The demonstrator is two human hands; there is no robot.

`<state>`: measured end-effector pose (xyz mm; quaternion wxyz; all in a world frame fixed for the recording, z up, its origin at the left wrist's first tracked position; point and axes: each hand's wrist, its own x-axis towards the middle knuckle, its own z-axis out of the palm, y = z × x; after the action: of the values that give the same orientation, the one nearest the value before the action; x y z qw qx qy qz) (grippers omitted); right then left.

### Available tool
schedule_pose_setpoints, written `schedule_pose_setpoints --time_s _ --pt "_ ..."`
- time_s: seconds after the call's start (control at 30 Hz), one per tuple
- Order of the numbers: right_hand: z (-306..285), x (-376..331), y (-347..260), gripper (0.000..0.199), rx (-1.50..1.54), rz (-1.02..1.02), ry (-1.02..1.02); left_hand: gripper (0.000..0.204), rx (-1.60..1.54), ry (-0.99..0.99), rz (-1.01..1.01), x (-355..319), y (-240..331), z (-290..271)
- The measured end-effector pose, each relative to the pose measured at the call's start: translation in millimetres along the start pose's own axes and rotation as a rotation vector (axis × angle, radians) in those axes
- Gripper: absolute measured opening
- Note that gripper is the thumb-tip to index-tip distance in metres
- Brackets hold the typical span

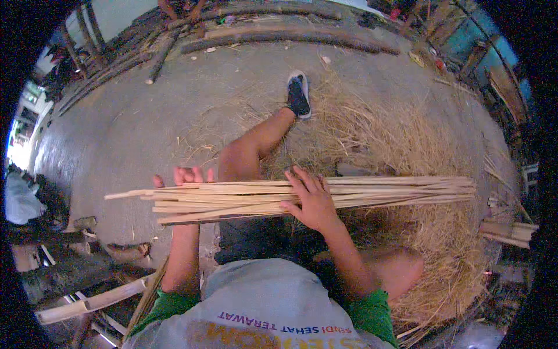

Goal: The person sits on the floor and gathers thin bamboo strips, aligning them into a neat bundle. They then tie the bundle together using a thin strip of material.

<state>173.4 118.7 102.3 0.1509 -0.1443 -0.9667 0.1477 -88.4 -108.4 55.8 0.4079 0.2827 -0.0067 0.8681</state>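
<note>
Left hand (186, 174) half-hidden beneath pale strips (247, 194)

Open floor (145, 128) stretches left of the forward leg (256, 145), giving a hand a wide way past the left end of the stick bundle (383, 189). The bundle itself bars the way straight ahead, crossing before the body. Beyond it the leg blocks the middle, and loose straw (401, 134) litters the right. Poles (290, 41) close the far side; bamboo pieces (505, 231) crowd the right edge.

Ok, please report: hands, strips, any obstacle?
Left hand under strips, partly hidden. Right hand on top. Strips' left ends uneven. Shavings on floor, not blocking.
</note>
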Motion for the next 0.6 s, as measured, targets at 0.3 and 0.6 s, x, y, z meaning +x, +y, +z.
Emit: schedule_pose_setpoints --time_s 0.3,0.6 --pt "13 -9 6 0.058 0.191 0.088 -0.097 0.054 -0.352 0.461 -0.111 -22 -26 6" --pt "25 -11 16 0.035 0.216 0.054 -0.054 0.055 -0.087 0.295 -0.041 -14 -42 13"
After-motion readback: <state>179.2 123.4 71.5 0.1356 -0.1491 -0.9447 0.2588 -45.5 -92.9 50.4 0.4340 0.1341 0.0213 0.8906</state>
